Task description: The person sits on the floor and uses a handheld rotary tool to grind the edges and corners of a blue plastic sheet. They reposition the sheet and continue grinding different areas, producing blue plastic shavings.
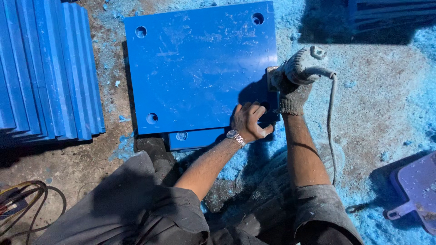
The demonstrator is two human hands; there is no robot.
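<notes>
Here, on a dusty floor [386, 104] strewn with blue shavings [254, 159], a person crouches over a large blue plastic plate [200, 68] with round holes near its corners. The plate lies flat atop a second blue plate [195, 138], whose edge shows just beneath its near side. To the left, a stack of blue slabs [45, 68] lies on the floor, well apart from the hands.

At the plate's near right corner, the gloved right hand [293, 86] is clenched around a dust-coated power tool [302, 66], its fingers wrapped tight on the body; the tool sits against the plate's right edge. A grey cable [331, 131] runs down from the tool past the forearm.

The bare left hand [250, 121] rests on the same corner, just beside the tool, fingers [259, 110] spread and pressing flat on the plate, grasping nothing. A metal wristwatch [235, 136] sits on that wrist.

At far right a purple dustpan [415, 186] lies on the floor; at lower left, coiled wires [22, 199].
</notes>
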